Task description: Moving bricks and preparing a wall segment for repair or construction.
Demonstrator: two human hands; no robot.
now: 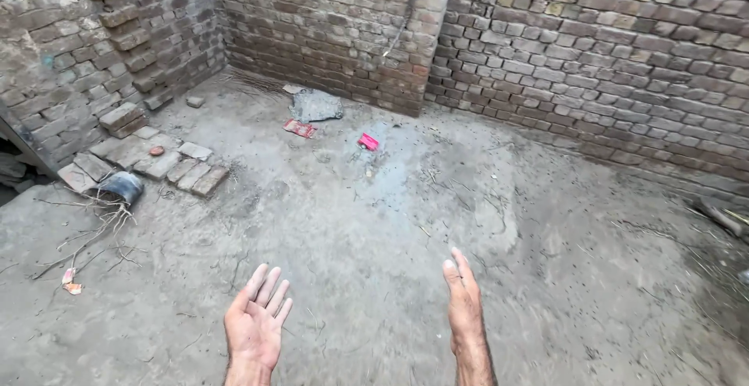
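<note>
Ground point(374, 222): packed earth, matt grey-brown, gritty, scattered dry twigs.
Walls point(608, 66): bare brick, rough, weathered, mortar joints uneven.
At 10 o'clock: loose bricks point(160, 160), dusty and chipped; beside them a dark pipe end point(121, 187), smooth, faintly glossy.
At 12 o'clock: grey slab fragment point(316, 106), coarse, like concrete; pink wrapper point(368, 142), shiny, plastic-looking.

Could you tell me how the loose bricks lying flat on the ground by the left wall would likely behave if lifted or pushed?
The loose bricks look solid and blocky, so probably stiff and heavy for their size. Lying flat on the dirt floor, they would likely scrape rather than roll. Their rough, dusty faces suggest little slipperiness.
</note>
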